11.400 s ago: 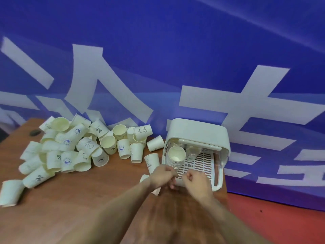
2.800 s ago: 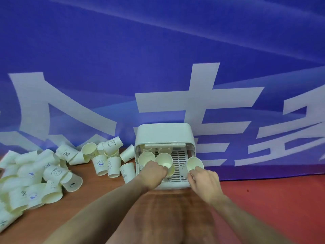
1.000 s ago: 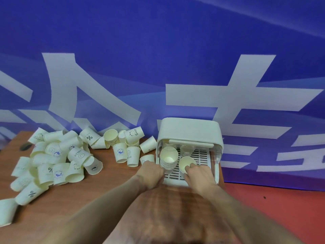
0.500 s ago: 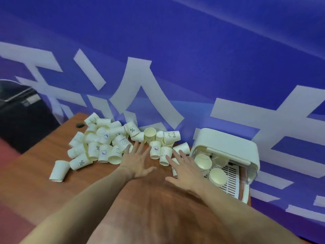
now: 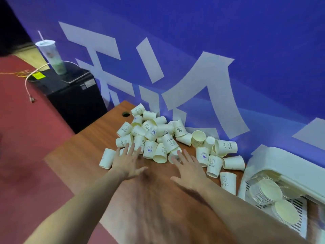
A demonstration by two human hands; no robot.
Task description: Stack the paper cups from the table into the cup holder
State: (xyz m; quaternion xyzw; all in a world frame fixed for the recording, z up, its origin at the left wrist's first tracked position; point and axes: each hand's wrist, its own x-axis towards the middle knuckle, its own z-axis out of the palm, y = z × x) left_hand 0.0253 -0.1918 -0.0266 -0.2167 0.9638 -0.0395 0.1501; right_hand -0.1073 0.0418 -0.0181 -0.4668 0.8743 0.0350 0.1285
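While hands spread, cup holder holds stacks.

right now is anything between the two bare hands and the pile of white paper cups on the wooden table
Nothing visible. The open left hand and open right hand reach over bare wooden table, fingertips already at the near edge of the pile of white paper cups.

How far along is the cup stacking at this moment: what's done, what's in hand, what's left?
Done: two nested stacks lie in the cup holder. In hand: nothing; the left hand and right hand reach open toward the pile of loose cups. Left: most of the job, dozens of cups on the table.
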